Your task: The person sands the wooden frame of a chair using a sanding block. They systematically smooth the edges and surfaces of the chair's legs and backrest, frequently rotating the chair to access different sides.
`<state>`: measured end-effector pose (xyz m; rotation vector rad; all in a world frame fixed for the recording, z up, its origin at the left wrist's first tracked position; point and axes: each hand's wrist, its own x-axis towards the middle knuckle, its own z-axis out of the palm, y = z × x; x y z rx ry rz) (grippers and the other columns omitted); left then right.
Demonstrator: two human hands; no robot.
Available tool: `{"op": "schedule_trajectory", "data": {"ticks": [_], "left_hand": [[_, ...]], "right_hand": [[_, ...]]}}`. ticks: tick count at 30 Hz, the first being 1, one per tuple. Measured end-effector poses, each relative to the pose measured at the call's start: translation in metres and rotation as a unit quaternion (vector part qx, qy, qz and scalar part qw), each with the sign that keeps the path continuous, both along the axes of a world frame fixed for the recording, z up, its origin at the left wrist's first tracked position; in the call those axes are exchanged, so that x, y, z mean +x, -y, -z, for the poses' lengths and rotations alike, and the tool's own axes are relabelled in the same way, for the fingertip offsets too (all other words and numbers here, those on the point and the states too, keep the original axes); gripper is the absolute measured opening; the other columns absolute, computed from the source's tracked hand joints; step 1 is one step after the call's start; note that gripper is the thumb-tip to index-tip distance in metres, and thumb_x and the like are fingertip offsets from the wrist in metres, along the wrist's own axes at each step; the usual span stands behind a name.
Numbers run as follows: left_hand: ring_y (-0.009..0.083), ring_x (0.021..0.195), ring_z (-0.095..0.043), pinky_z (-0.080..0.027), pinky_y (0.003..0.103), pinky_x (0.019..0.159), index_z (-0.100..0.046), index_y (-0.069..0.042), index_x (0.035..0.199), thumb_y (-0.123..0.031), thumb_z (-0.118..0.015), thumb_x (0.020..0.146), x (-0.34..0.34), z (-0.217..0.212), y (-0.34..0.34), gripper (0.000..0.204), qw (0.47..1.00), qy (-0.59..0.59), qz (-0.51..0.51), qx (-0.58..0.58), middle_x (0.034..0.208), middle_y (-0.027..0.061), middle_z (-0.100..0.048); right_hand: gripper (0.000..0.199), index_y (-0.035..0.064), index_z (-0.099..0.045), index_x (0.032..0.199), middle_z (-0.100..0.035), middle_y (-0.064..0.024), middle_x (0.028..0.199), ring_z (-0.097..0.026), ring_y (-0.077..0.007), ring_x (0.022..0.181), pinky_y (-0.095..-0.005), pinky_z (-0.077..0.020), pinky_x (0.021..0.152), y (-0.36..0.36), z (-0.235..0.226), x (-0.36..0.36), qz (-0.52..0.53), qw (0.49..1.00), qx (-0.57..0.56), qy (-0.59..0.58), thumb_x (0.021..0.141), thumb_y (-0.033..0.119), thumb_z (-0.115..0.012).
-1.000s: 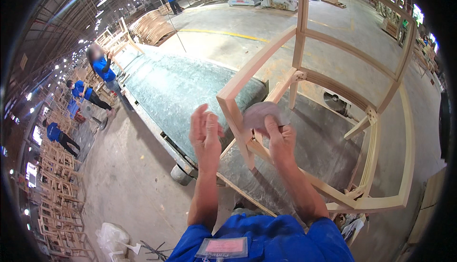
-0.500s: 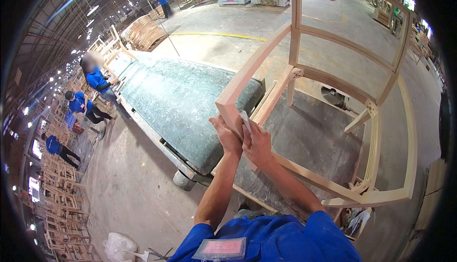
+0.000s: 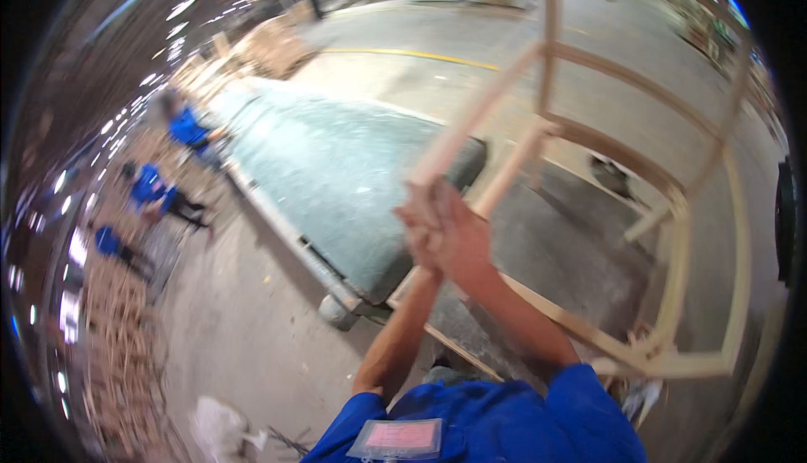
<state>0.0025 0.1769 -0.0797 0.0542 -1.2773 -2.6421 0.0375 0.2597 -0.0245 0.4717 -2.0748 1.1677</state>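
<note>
Left hand: the left hand [image 3: 419,234] lay against the right one, fingers raised and bunched near the corner; blur hid whether it gripped the wood or only touched it
Right hand: the right hand [image 3: 461,232] was pressed close beside the left, its fingers pointing up and away from the body; I cannot tell whether it pinched anything
Chair frame: the bare wooden chair frame [image 3: 618,133] stood at the hands, its near armrest corner just above the fingers, its backrest beyond and to the right of the right hand
Armrest: the near armrest [image 3: 480,110] ran from the fingertips up and away to the back post
Seat rail: a rail [image 3: 572,320] sloped down and right from beside the right forearm
Tabletop: the grey tabletop [image 3: 580,265] spread under the frame, right of the right hand
Green belt: the broad green belt [image 3: 336,160] stretched ahead and left of the left hand
Dark round thing: a dark round thing [image 3: 609,177] sat beyond and right of the right hand, too blurred to name
Co-workers: three people in blue shirts [image 3: 187,128] were well apart from the left hand, far to its left
White bag: a crumpled white bag [image 3: 220,429] rested on the floor [image 3: 244,312], low and left of the left hand
</note>
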Motion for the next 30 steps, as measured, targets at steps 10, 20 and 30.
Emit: {"op": "schedule_trajectory", "data": {"ticks": [10,20,30], "left_hand": [[0.0212,0.104,-0.063,-0.05,0.033,0.093,-0.047,0.001,0.134,-0.062,-0.018,0.104,0.007,-0.036,-0.015,0.076,0.987,-0.068,-0.067,-0.13,0.114,0.0162,-0.065],[0.0175,0.098,-0.061,-0.05,0.033,0.087,-0.053,-0.002,0.128,-0.065,-0.017,0.102,-0.006,-0.019,-0.008,0.077,0.976,-0.049,-0.104,-0.187,0.108,0.0109,-0.064],[0.0254,0.091,-0.065,-0.051,0.038,0.086,-0.051,-0.001,0.13,-0.059,-0.015,0.105,-0.005,-0.011,-0.009,0.073,0.954,-0.034,-0.134,-0.265,0.097,0.0151,-0.067]], "right_hand": [[0.043,-0.0021,-0.056,0.133,-0.067,-0.0231,0.115,-0.068,-0.0431,0.092,-0.0476,-0.0566,0.072,-0.014,-0.006,-0.014,0.048,0.995,0.082,0.013,0.091,0.002,-0.054],[0.034,-0.0055,-0.059,0.128,-0.068,-0.0281,0.107,-0.067,-0.045,0.097,-0.0473,-0.0543,0.078,-0.001,-0.037,0.007,0.029,0.994,0.027,0.097,0.096,0.006,-0.051],[0.033,-0.005,-0.06,0.127,-0.07,-0.0261,0.1,-0.069,-0.044,0.086,-0.0482,-0.0539,0.072,-0.008,-0.01,0.011,0.019,0.995,0.082,0.053,0.098,0.007,-0.05]]}}
